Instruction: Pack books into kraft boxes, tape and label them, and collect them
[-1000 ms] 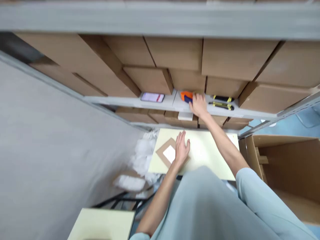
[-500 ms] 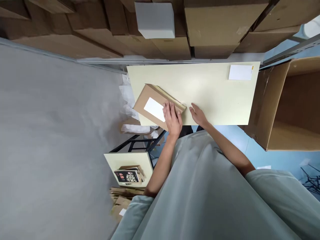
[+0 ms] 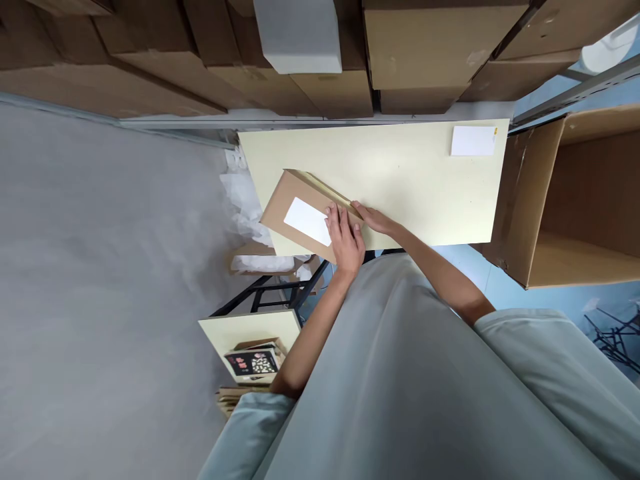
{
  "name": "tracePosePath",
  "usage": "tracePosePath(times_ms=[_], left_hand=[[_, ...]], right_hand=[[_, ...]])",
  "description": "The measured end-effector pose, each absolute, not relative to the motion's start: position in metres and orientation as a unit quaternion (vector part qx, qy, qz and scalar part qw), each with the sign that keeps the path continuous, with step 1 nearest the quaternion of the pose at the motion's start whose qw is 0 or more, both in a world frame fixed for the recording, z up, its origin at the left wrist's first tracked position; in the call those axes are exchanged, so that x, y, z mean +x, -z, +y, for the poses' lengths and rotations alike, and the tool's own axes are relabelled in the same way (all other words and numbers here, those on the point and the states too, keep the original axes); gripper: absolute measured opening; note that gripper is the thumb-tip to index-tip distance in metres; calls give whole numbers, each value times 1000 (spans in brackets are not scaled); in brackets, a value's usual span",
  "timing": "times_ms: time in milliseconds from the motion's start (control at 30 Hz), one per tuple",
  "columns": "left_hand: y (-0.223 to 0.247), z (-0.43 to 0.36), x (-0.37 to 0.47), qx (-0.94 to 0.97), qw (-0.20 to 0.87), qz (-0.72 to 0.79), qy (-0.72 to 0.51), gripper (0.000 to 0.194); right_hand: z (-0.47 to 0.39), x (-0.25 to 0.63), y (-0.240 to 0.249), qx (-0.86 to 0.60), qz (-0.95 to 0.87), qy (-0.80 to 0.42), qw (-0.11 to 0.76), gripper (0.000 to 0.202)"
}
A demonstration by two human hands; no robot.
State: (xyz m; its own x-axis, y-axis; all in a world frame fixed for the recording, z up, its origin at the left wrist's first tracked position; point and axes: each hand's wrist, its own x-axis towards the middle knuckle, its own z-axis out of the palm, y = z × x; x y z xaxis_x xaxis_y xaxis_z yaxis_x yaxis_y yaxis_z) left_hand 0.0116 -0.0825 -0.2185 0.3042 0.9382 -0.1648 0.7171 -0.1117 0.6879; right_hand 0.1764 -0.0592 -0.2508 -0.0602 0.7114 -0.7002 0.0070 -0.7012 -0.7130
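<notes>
A brown cardboard box (image 3: 280, 212) with a white label (image 3: 307, 220) lies at an angle on the left part of the cream table (image 3: 425, 187). My left hand (image 3: 346, 241) rests on its top face with the fingers spread, partly over the label's right end. My right hand (image 3: 374, 219) is at the box's right side, its fingertips touching the upper edge and its fingers extended. The palm side of the right hand is hidden. A flat white item (image 3: 473, 141) lies near the table's far right corner.
Brown boxes (image 3: 425, 50) and a white box (image 3: 300, 37) line the shelf beyond the table. A large open carton (image 3: 545, 200) stands at the right. White wrapping (image 3: 240, 193) hangs by the left wall. Books (image 3: 253, 362) lie on a small stand (image 3: 220, 327) at lower left.
My right hand has moved left from the table onto the box's edge. My left hand stays on the box. The whole view has shifted slightly.
</notes>
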Motion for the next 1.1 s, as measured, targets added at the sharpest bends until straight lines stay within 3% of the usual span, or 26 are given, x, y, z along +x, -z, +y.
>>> tracePosePath(times_ms=[200, 367, 467, 567, 667, 867, 967, 1100], left_hand=[[207, -61, -6, 742, 393, 521, -155, 64], [196, 50, -49, 740, 355, 547, -166, 62], [199, 123, -66, 703, 371, 601, -79, 59], [198, 161, -75, 644, 429, 631, 52, 65], [185, 162, -84, 638, 457, 617, 58, 68], [160, 114, -95, 620, 539, 560, -105, 56], [168, 81, -85, 589, 562, 565, -135, 52], [182, 45, -64, 635, 524, 560, -94, 41]], right_hand=[[-51, 173, 235, -652, -242, -673, 252, 80], [-88, 160, 214, -774, -118, -562, 266, 69], [-99, 139, 211, -743, 12, -613, 269, 66], [-97, 120, 206, -683, 52, -647, 336, 56], [-95, 108, 192, -673, 62, -620, 397, 47], [-108, 114, 156, -707, -52, -460, 535, 48], [-114, 129, 153, -753, -105, -375, 530, 62], [-115, 156, 159, -831, -181, -303, 430, 84]])
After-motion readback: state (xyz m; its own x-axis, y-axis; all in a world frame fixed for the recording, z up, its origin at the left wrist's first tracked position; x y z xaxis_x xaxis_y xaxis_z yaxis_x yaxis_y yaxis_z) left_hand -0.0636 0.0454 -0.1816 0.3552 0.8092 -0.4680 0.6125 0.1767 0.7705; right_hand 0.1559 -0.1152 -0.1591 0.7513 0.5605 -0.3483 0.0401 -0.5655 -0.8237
